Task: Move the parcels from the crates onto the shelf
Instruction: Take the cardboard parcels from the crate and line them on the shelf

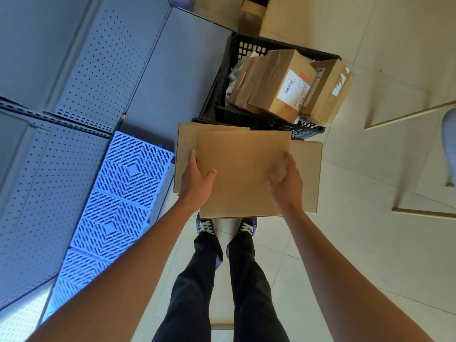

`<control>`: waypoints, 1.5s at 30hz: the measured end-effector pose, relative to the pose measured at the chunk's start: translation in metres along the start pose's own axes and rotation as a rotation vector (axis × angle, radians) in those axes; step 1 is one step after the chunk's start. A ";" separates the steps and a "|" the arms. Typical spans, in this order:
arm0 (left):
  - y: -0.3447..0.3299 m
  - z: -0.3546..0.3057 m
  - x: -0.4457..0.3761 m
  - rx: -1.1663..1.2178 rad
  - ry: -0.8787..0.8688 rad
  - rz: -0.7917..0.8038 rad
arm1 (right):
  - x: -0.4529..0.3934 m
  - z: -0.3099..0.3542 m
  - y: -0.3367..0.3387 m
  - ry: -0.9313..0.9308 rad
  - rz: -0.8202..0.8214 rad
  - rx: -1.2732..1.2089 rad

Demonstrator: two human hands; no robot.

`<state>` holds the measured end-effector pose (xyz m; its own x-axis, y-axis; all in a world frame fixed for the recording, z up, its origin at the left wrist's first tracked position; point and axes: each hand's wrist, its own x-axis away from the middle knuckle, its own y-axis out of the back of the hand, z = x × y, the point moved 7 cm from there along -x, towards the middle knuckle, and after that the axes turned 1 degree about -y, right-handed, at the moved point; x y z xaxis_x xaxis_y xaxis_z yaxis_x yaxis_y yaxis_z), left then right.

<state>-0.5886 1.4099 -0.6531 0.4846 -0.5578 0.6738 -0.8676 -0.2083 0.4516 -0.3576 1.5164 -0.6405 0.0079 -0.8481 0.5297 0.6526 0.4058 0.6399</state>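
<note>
Status: I've got the top parcel (pixel 243 174) clamped between both hands, held over the feet, just short of the near rim of the black crate (pixel 222 70). Left hand (pixel 197 180) grips its left edge, thumb lying on the top face, fingers (pixel 192 156) curled round the side. Right hand (pixel 287 178) grips the right edge the same way; its thumb looks blurred. Neither hand is released.

Directly under that parcel there's more cardboard: one flat panel sticking out toward the shelf side (pixel 183 149), another sticking out on the far side from the shelf (pixel 308 174). Can't tell if that's one big box or two, or whether the hands carry it as well.

Key relation: the shelf (pixel 158 77) lies off the left hand's side of the parcel, so the left hand is the nearer one and my guess is it leads the swing. The parcel's long axis runs roughly hand to hand, so it would go in short end first unless turned.

Count from the crate: one crate clearly visible, three brown parcels upright in it, one with a white barcode label (pixel 293 88), plus some pale wrapped items underneath I can't count. More cartons beyond the crate's far rim (pixel 283 18). Blue lattice tiles (pixel 128 193), three visible, on the floor at the shelf's foot.
</note>
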 end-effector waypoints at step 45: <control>0.154 -0.143 0.230 0.525 -0.374 -0.610 | 0.169 0.221 0.105 0.291 0.203 -0.637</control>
<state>-0.5945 1.3641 -0.3450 0.8909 -0.4362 0.1262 -0.4539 -0.8454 0.2815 -0.4556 1.4910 -0.3606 0.3190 -0.8692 0.3778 0.9305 0.3630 0.0495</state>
